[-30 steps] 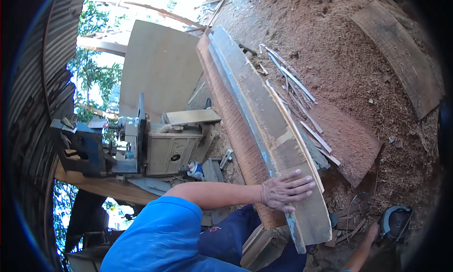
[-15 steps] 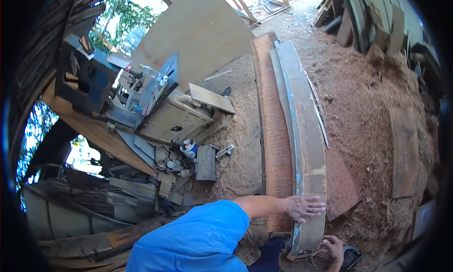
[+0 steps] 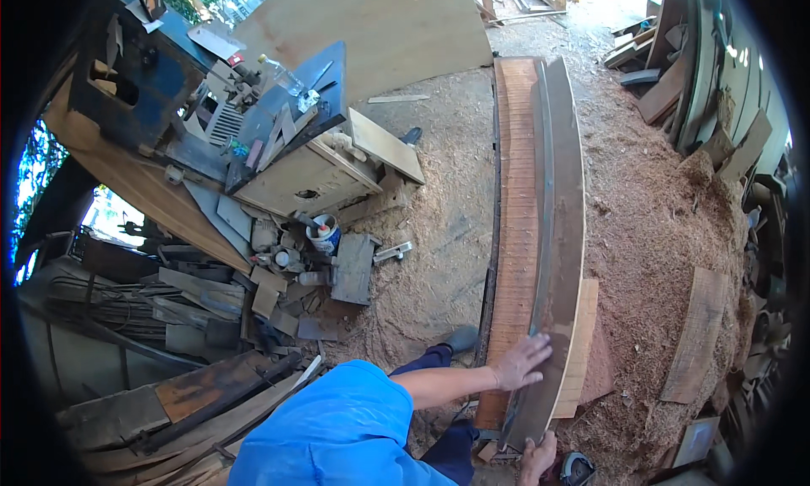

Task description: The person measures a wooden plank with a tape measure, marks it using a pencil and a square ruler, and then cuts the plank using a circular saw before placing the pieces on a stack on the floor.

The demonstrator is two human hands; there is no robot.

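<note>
A long, dark brown plank [image 3: 560,233] with a slightly bowed right edge lies lengthwise before me. It rests over a wider reddish-brown board [image 3: 516,199] with cross marks on its face. My left hand [image 3: 521,364] lies on the plank's left side near the close end, palm down and fingers stretched out. At the plank's near end, my right hand [image 3: 537,461] grips the right corner, thumb on top; its other fingers are partly hidden. Beneath the plank's right edge a lighter orange-brown board [image 3: 578,347] sticks out.
A dark tool with a round grey part [image 3: 577,469] sits beside my right hand. Wood shavings [image 3: 641,317] cover the floor on the right, around a loose board [image 3: 696,334]. Left stand a blue-topped machine [image 3: 295,106], a bucket [image 3: 323,234] and stacked scrap wood [image 3: 202,305].
The view has shifted. The plank now shows a darker face, and the lighter board shows beside it. My right hand has closed on the plank's corner; my left has slid toward its left edge.
</note>
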